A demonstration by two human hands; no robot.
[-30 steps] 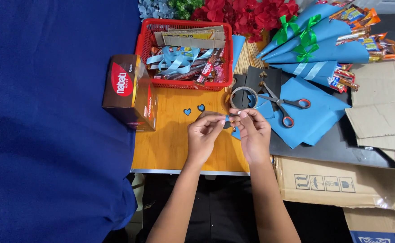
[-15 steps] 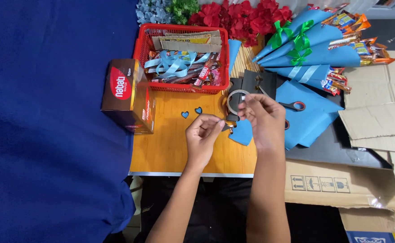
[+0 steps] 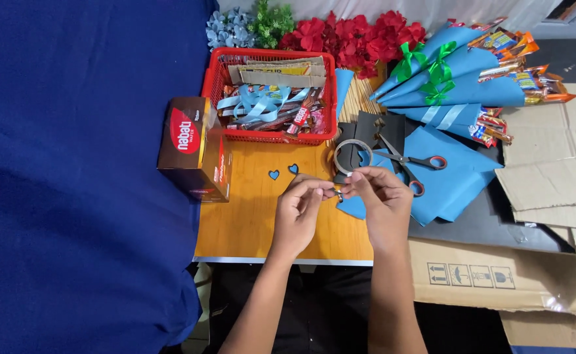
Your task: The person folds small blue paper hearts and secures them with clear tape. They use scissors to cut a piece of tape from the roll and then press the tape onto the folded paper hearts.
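**Tape and a blue paper heart, mid-table**

Near the right part of the orange table [image 3: 248, 223], a bit back from its front edge, both hands meet over a blue paper heart [image 3: 352, 207]. The left hand [image 3: 299, 213] has thumb and forefinger pressed together on something tiny at the spot where the hands meet; I can't tell for sure what it is, looks like a bit of clear tape. The right hand [image 3: 381, 200] has its fingers curled and pinched at the same spot, just above the heart's upper edge.

My take on doing this bit well: keep the pinch small and right at the fingertips so the tape doesn't fold onto itself, and keep the heart flat on the table. The clear tape roll [image 3: 351, 156] sits just behind the hands, toward the back edge, so it's an easy reach.

Orientation: only the lower part of the heart shows under the right hand. Its tip seems to point toward the front edge, so the long axis runs roughly front to back. The lobes are hidden, so that's a guess.

Also around: two small blue hearts [image 3: 283, 172] left of the tape roll, scissors [image 3: 407, 159] on blue paper off the right side, a red basket [image 3: 269, 98] at the back edge, and a brown snack box [image 3: 193, 147] at the left edge.
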